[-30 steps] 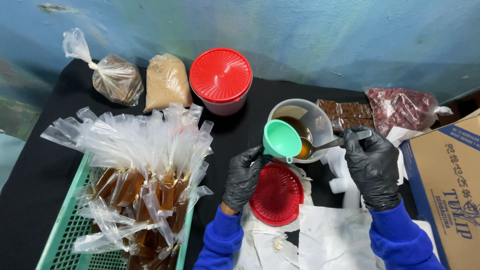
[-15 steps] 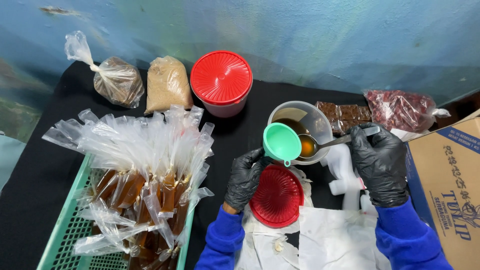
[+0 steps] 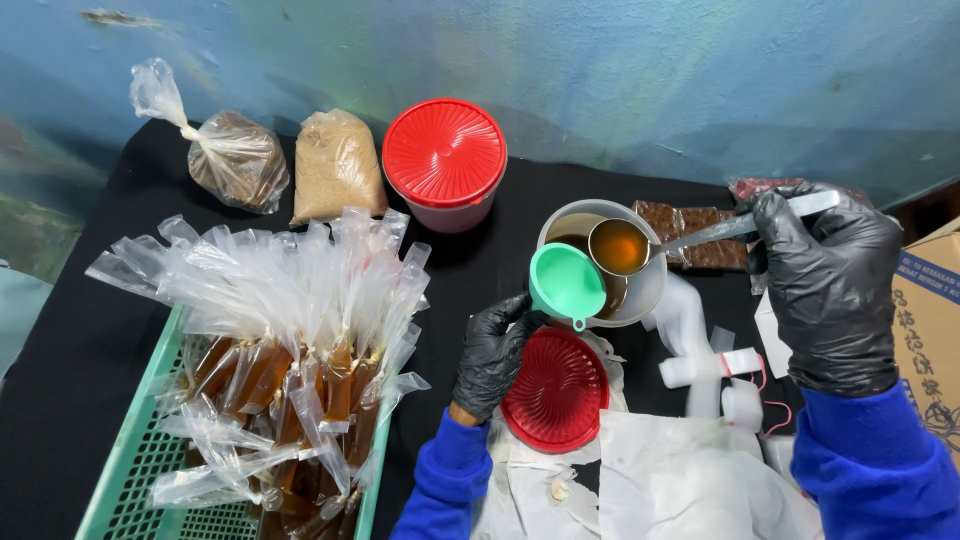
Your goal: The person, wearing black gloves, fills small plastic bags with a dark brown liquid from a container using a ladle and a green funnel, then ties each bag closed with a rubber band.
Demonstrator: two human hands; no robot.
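Holding ladle (image 3: 620, 246) right hand (image 3: 828, 290); funnel (image 3: 566, 283) left hand (image 3: 492, 352).

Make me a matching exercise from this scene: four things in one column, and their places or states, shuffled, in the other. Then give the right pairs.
Things:
1. green funnel
2. ladle
3. loose red lid
4. filled clear bags

Places or states:
A. lying flat beside the left hand
B. standing in the green basket
C. held up by the left hand
D. full of brown liquid, held by the right hand over the pot

Pairs: 1-C, 2-D, 3-A, 4-B
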